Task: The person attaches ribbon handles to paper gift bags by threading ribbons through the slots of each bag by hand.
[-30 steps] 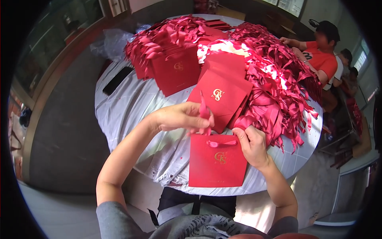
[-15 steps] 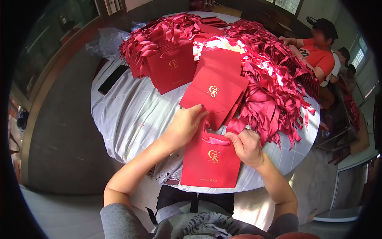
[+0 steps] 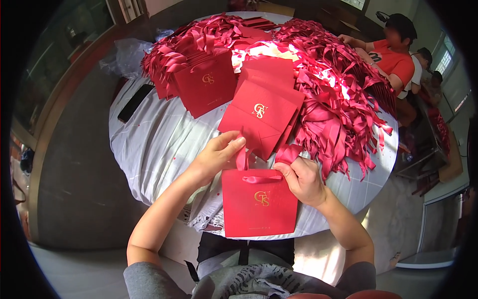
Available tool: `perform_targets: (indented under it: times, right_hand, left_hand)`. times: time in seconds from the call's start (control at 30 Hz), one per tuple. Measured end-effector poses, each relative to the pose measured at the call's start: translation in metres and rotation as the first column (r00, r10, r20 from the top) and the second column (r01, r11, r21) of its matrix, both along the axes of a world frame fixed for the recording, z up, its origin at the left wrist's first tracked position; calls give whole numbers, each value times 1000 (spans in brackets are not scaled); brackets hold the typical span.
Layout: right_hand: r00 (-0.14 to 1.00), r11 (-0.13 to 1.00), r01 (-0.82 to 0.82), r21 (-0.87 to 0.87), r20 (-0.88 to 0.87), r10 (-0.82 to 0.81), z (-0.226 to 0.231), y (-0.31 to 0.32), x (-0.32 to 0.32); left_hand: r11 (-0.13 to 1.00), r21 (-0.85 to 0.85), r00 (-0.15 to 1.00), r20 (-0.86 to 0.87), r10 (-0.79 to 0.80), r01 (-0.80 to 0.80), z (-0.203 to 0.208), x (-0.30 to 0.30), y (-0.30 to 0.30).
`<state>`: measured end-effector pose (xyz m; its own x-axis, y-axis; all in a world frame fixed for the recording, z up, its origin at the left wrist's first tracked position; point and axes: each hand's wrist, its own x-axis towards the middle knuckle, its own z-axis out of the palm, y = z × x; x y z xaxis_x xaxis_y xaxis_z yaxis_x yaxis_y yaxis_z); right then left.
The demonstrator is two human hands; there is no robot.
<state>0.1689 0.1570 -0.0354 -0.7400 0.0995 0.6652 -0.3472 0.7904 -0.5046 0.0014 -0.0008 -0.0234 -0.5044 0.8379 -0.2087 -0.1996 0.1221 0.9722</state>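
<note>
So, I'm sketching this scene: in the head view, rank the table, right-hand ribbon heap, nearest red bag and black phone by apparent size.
1. Table
2. Right-hand ribbon heap
3. Nearest red bag
4. Black phone
Nearness to the camera may enlarge the bag, but the order as seen is clear.

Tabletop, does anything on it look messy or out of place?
Yes: the white tablecloth is rumpled on the left and dotted with small red specks, and the middle stack of red bags sits askew, its edges uneven. The nearest red bag shows no clear damage.
</note>
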Motion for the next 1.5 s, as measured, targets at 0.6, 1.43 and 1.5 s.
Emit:
perform_targets:
  times: [0.6,1.43,1.5]
  right_hand:
    - [1000,999,-18,-43,8,18,-3,3,-1]
    - [999,668,-5,-744,32,43,8,20,-2]
    - [992,672,97,-734,129,-2,8,22,-3]
  left_hand:
    - [895,427,986,153,66,-127,15,-8,10]
    - [932,344,993,37,110,-116,7,-8,22]
    - [945,318,997,6,82,-79,7,-13,23]
